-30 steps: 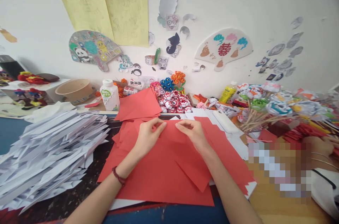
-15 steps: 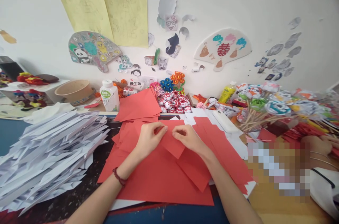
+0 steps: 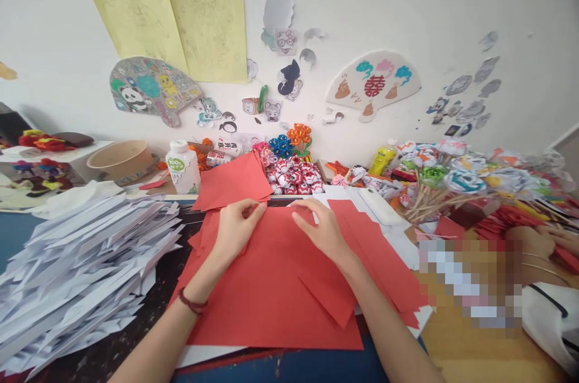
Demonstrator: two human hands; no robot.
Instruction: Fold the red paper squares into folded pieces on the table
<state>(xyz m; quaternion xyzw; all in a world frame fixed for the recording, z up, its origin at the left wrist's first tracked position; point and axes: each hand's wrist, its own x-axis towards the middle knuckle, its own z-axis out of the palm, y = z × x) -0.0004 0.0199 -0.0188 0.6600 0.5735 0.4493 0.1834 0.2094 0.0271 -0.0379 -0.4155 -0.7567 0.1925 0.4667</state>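
My left hand point(image 3: 237, 226) is over the upper left of a large red sheet point(image 3: 271, 304). Its thumb and forefinger are pinched on a piece of red paper, mostly hidden by the hand. To its right, my right hand point(image 3: 319, 229) is open above the red paper, thumb and fingers apart. A smaller red sheet point(image 3: 332, 295) lies slanted below it. More red sheets point(image 3: 384, 262) are stacked at the right, and another red stack point(image 3: 233, 181) lies behind my left hand.
Folded white paper strips point(image 3: 90, 274) are heaped at the left. Behind are a white bottle point(image 3: 183, 169), red-and-white paper pieces point(image 3: 296, 177) and a yellow bottle point(image 3: 382, 158). Paper flowers on sticks point(image 3: 465, 181) lie at the right, near another person's hand point(image 3: 534, 244).
My hands have moved apart, the left one leftward, and my right fingers have opened. The small red sheet between them no longer shows there. The view has shifted slightly.
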